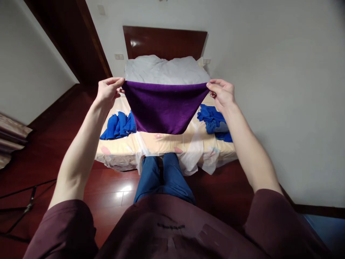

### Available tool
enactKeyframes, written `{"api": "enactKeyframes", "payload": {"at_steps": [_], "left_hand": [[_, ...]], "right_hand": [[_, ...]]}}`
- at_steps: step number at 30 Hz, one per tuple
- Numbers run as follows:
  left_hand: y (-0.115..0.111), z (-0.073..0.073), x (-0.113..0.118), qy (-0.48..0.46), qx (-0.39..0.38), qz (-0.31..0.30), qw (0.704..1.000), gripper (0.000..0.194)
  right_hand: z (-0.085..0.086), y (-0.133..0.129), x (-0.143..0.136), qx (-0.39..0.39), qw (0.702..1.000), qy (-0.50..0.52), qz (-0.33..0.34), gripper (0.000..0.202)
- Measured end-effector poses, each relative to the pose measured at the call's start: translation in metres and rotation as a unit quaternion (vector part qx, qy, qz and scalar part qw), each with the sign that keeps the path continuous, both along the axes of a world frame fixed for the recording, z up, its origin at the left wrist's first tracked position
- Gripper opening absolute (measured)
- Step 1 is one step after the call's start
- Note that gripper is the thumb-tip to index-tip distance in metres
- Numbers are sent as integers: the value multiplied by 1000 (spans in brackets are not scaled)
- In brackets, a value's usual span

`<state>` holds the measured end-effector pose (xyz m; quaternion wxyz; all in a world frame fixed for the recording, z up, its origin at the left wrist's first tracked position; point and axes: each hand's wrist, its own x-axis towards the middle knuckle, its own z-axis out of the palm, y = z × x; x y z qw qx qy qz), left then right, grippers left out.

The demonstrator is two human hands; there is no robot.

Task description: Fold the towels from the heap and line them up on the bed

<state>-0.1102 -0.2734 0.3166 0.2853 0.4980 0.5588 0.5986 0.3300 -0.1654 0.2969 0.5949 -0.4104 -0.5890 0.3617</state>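
A purple cloth (164, 108) hangs stretched between my two hands, its top edge nearly straight and its lower part narrowing toward a rounded bottom edge. My left hand (110, 90) pinches its upper left corner. The upper right corner is gripped between the thumb and fingers of my right hand (222, 92). Below and beyond my left hand, several blue cloths (118, 125) lie bunched in a row on the bed. Another heap of blue cloth (211, 118) lies crumpled near my right forearm, which hides part of it.
The bed (159, 142) has a yellowish sheet with thin white plastic at its front edge. Grey bedding (167, 70) is piled against a dark wooden headboard (164, 41). A wall stands at right. A black metal frame (29, 205) is on the reddish floor at left, below a curtain (12, 138).
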Motion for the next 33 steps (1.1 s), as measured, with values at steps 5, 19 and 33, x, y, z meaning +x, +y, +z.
{"api": "enactKeyframes", "payload": {"at_steps": [5,19,33], "left_hand": [[-17,-29,0,-46,-26,-28,998,30],[76,-113,12,-88,-113,-31,989,22],[99,-142,13,9,62,51,997,56]], "right_hand": [[-22,-35,21,-113,993,4,11,29],[-85,38,12,-243,970,31,0,16],[-128,75,15,15,999,-12,-34,32]]}}
